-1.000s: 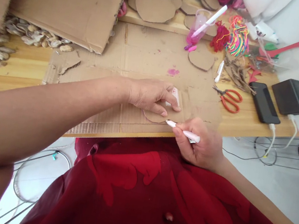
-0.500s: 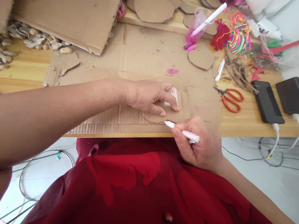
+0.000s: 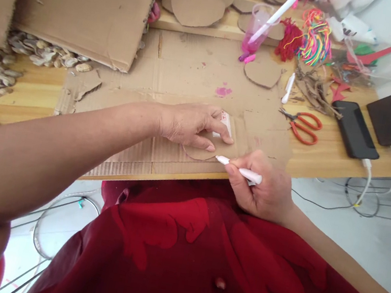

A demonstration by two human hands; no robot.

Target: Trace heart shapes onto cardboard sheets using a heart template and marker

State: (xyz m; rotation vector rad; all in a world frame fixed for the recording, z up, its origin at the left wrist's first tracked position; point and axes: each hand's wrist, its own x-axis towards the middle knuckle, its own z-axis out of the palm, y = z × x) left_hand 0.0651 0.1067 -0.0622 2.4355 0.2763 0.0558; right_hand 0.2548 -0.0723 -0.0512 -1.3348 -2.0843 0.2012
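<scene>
My left hand (image 3: 197, 126) presses down on a cut cardboard piece (image 3: 200, 153) with a rounded edge and a white-and-red label (image 3: 224, 124); its fingers are apart. Closed around a white marker pen (image 3: 248, 175) is my right hand (image 3: 264, 185), just right of that piece. The pen's tip points left and meets the cardboard's near edge; whether it touches I cannot tell. Both hands work over a large flat cardboard sheet (image 3: 188, 75) by the table's front edge.
Orange-handled scissors (image 3: 305, 127), a white pen cap (image 3: 288, 88) and a heart-like cardboard cutout (image 3: 263, 73) lie beyond my right hand. A pink cup (image 3: 256, 29) holds another marker. A black phone (image 3: 356, 129) with a cable sits at right; large cardboard (image 3: 80, 2) stands left.
The view has shifted slightly. The marker's tip has moved a little relative to the cardboard's edge, still in my right hand; my left hand keeps its place on the piece.
</scene>
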